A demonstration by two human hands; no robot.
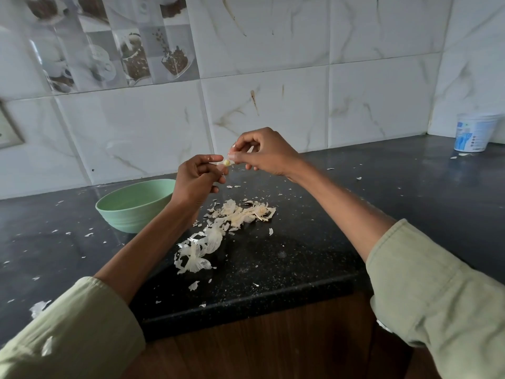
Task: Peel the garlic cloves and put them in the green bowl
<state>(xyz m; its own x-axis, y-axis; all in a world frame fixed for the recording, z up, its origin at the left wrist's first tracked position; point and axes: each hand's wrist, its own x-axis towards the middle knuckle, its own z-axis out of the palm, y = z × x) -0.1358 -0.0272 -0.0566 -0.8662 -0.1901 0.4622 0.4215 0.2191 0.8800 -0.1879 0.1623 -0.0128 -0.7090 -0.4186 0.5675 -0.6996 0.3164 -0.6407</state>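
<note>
I am seeing only a speck of the small pale yellow garlic clove; fingers are hiding the rest. My left hand is pinching it and my right hand is pinching its skin, both raised above the black speckled stone worktop. The pale green round bowl is sitting just left, contents hidden; papery white garlic skins are lying below, short of the front edge.

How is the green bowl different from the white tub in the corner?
The green bowl is wide, low and plain green; the white tub is taller, narrower, with blue print. The bowl sits near the left hand; the tub stands far right by the wall. Both rest upright on the dark counter.
</note>
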